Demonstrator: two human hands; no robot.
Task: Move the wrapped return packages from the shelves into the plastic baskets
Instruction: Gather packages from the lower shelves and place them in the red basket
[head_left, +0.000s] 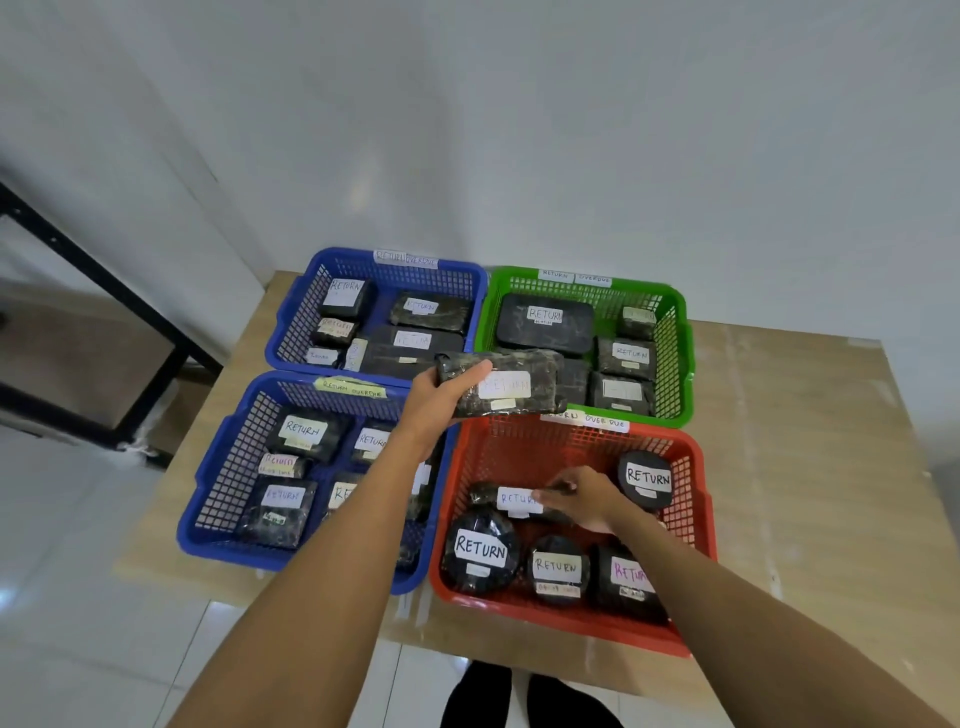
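Left hand (441, 400) grips a long plastic-wrapped package (506, 384) above four mesh baskets; right hand's (587, 499) fingers pinch a wrapped package (511, 500) inside the red basket (571, 441) on the wood-grain table (805, 467).

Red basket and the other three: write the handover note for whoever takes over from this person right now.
Left hand: grips a long wrapped package, held in the air over the spot where the baskets meet.
Right hand: inside the red basket, fingers on a slim package lying there; grip unclear.
Done: both blue baskets and the green basket hold several RETURN packages; the red one holds five.
Left: set down the held package. The shelves are out of view, so the remaining count is unknown.
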